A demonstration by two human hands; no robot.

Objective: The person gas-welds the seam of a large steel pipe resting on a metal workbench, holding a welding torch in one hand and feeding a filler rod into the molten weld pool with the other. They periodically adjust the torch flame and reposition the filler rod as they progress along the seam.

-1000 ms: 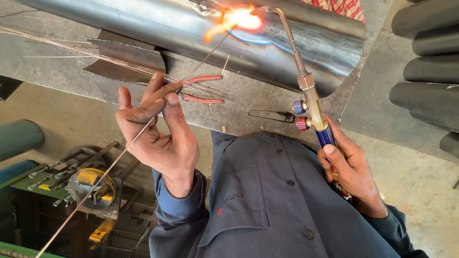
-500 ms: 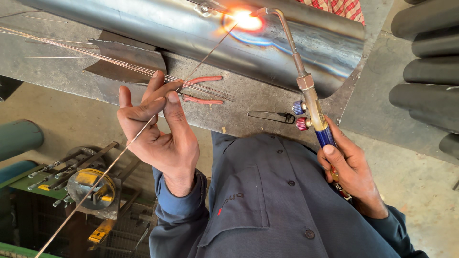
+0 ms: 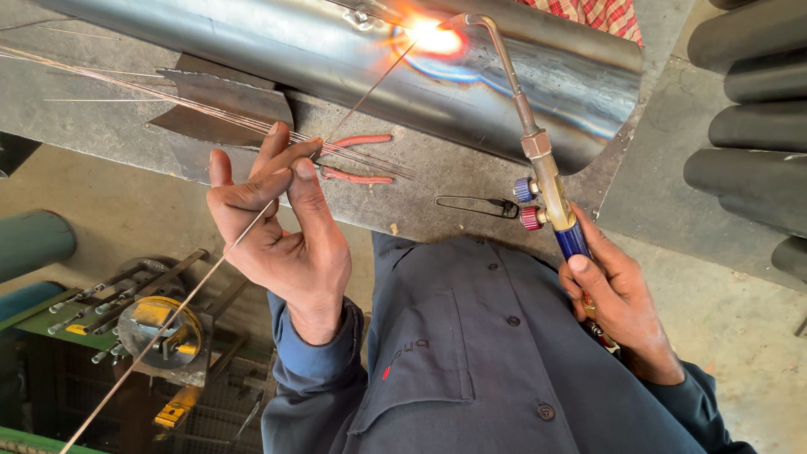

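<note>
My left hand pinches a long thin filler rod between thumb and fingers. The rod's far tip reaches the bright orange flame on a large shiny metal pipe lying across the workbench. My right hand grips the blue handle of a brass gas torch with a red and a blue valve knob. The torch's curved nozzle points at the same glowing spot on the pipe.
A bundle of spare thin rods and red-handled pliers lie on the bench beside a bent metal sheet. A wire spark lighter lies near the torch. Dark pipes are stacked at right. Below left stands a rack with tools.
The flame has shrunk to a tighter glow at the pipe's seam. The rod tip stays in the hot spot. Both hands hold nearly the same positions.
</note>
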